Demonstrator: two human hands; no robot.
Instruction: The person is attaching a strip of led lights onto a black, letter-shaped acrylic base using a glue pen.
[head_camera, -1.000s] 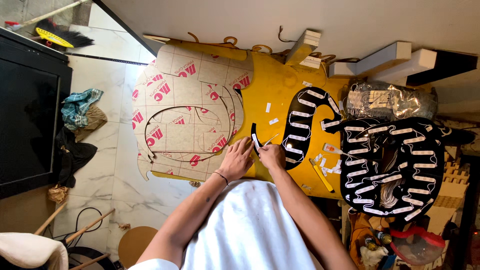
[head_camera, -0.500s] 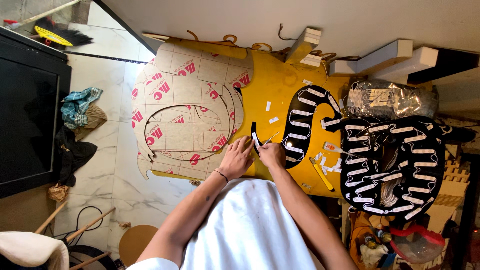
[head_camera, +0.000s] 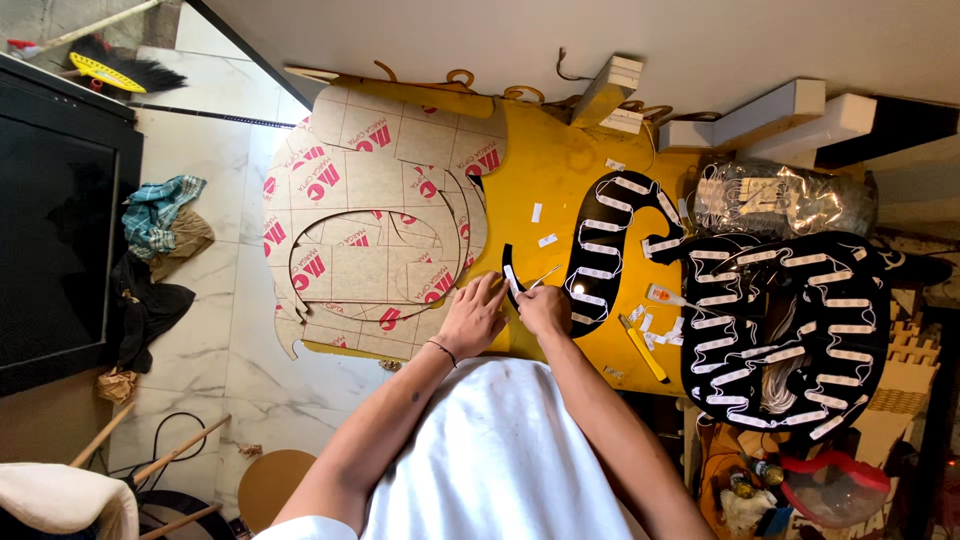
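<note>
Our left hand lies flat at 9 o'clock of our right hand, which pinches a small, light LED module, likely fragile, best held by its edges.

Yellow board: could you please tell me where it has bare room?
The yellow board is bare between the paper-covered sheet and black S-shaped panel. It is crowded beside the large black panel, with white strips.

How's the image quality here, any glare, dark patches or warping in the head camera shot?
Head view: sharp and evenly lit over the yellow board; glare streaks the crinkled clear plastic bag; the black cabinet at the left edge is dark with little detail; wide-angle warping bends the edges; the left hand and right hand show no motion blur.
</note>
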